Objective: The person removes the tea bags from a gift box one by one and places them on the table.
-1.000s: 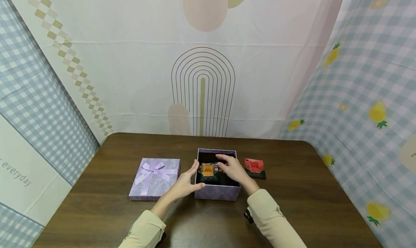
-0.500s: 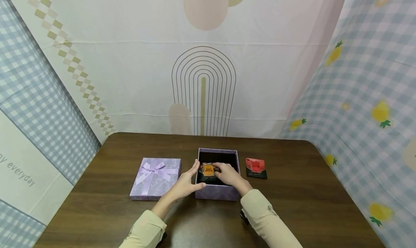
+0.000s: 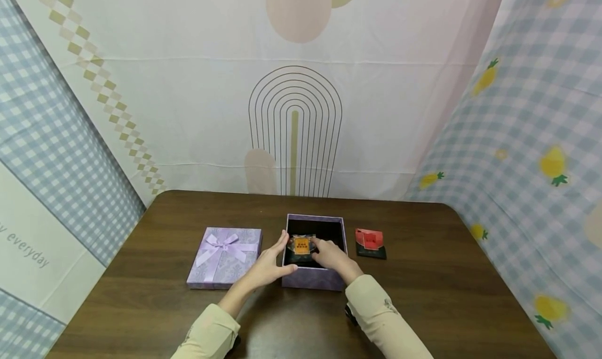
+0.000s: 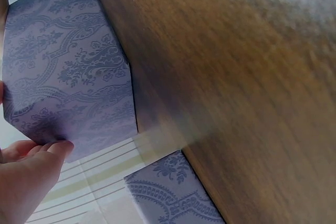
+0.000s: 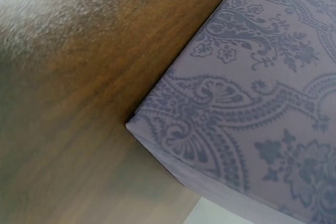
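Observation:
An uncovered purple patterned gift box [image 3: 312, 279] with a black inside stands mid-table. In its left half lies a dark packet [image 3: 301, 258] with an orange label. My left hand [image 3: 268, 265] holds the box at its near left corner, fingers along the left side and thumb at the front rim. The left wrist view shows its fingertips [image 4: 62, 148] against the patterned wall. My right hand [image 3: 331, 255] reaches over the right side into the box, its curled fingers at the packet's right edge. In the right wrist view that hand is out of sight.
Left of the box lies the purple lid [image 3: 224, 258] with a ribbon bow. A red and black packet [image 3: 370, 243] lies to the right on the brown wooden table [image 3: 423, 296]. A white patterned cloth [image 3: 211, 113] hangs behind the table.
My right hand has moved down and slightly left into the box, its raised index finger now curled in at the packet. The left hand has stayed in place at the box's corner.

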Action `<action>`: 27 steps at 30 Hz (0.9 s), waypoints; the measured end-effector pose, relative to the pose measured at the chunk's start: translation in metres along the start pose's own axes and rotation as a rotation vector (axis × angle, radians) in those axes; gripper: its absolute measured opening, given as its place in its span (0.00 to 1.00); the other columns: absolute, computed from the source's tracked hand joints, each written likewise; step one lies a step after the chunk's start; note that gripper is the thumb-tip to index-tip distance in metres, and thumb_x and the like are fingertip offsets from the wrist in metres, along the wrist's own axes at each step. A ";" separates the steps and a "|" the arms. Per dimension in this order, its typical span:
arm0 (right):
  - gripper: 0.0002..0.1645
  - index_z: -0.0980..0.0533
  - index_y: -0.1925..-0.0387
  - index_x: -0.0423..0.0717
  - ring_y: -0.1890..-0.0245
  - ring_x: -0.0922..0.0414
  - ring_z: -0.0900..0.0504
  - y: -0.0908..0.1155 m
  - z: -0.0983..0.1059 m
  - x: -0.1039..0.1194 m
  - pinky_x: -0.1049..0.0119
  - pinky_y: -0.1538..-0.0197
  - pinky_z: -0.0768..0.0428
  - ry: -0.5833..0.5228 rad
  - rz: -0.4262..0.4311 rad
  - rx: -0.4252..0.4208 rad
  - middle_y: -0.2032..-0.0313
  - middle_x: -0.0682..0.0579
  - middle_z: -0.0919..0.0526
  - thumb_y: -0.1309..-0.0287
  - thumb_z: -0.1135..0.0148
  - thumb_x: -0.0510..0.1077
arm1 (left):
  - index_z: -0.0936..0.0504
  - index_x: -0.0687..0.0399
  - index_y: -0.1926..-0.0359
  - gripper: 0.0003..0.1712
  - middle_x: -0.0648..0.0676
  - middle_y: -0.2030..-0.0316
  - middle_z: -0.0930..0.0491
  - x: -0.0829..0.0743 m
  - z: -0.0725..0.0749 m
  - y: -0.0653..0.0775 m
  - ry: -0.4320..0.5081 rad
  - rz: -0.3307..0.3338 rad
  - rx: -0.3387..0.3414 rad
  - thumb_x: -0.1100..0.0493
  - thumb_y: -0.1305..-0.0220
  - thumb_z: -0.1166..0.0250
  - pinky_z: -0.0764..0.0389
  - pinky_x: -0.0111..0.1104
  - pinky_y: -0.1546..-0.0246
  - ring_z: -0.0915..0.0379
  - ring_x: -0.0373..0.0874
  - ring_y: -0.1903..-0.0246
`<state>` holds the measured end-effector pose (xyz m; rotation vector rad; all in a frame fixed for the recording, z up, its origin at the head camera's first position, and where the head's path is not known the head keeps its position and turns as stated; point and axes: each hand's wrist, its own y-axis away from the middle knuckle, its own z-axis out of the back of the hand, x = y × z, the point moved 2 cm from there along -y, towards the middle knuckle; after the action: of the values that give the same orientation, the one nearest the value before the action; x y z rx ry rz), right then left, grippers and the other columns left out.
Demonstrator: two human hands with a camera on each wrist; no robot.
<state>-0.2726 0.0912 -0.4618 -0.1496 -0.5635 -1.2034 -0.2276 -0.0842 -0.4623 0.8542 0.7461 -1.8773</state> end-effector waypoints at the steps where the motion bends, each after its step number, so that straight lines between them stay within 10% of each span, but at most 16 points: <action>1: 0.27 0.32 0.42 0.35 0.69 0.54 0.26 0.000 0.000 0.000 0.58 0.62 0.25 -0.001 0.003 0.001 0.51 0.39 0.22 0.45 0.45 0.37 | 0.49 0.68 0.33 0.46 0.65 0.32 0.56 0.000 0.000 0.000 0.001 -0.001 0.000 0.58 0.47 0.35 0.45 0.49 0.38 0.49 0.60 0.36; 27: 0.17 0.25 0.52 0.34 0.62 0.51 0.21 -0.001 0.008 0.001 0.57 0.58 0.22 -0.211 0.213 -0.198 0.59 0.42 0.19 0.43 0.44 0.37 | 0.49 0.69 0.33 0.47 0.62 0.32 0.57 0.002 0.001 -0.001 -0.001 0.005 0.007 0.55 0.47 0.35 0.45 0.49 0.37 0.49 0.59 0.36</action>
<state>-0.2763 0.0928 -0.4546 -0.4974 -0.5955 -1.0398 -0.2289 -0.0853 -0.4631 0.8584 0.7360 -1.8772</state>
